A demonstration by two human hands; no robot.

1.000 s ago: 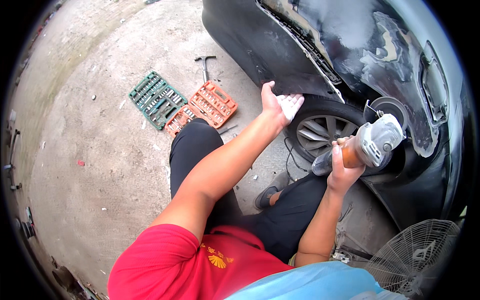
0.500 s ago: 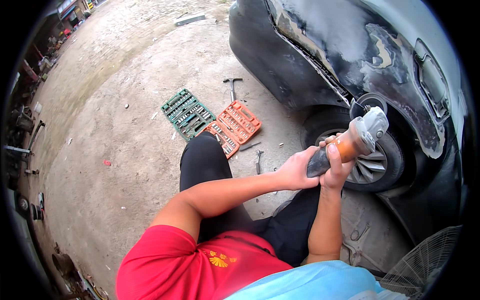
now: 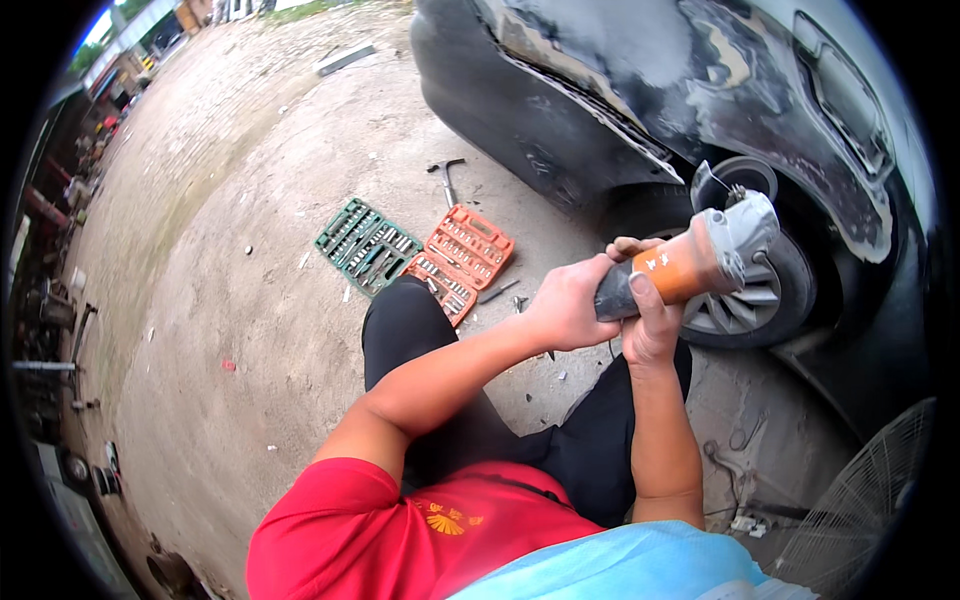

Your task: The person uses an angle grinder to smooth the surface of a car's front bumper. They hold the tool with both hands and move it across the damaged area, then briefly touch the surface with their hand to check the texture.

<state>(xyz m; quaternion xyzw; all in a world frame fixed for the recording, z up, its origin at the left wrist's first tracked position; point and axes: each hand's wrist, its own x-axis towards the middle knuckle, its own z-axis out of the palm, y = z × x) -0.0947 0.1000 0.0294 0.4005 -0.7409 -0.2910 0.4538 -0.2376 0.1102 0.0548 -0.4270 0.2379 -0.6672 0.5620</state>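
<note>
Both my hands hold an angle grinder (image 3: 665,272) with an orange middle, a grey metal head and a dark rear grip. My left hand (image 3: 568,306) is closed round the rear grip. Wrapped round the body from below and the right is my right hand (image 3: 653,325), its thumb along the orange casing. The round disc (image 3: 752,180) points away from me, in front of the wheel arch of a dark car (image 3: 545,125); whether it touches the car I cannot tell. Sanded, patchy paint (image 3: 735,120) covers the panel above the car wheel (image 3: 735,318).
An open socket set (image 3: 472,245), green and orange, lies on the concrete beyond my left knee (image 3: 400,325). A hammer-like tool (image 3: 447,182) lies behind it. A wire-guarded fan (image 3: 865,510) stands at the lower right. Lumber-like bar (image 3: 345,58) lies farther off.
The whole view has shifted, so the car sits farther left and higher. The grinder, still in both hands, has moved slightly up in the picture and its disc shows farther right.
</note>
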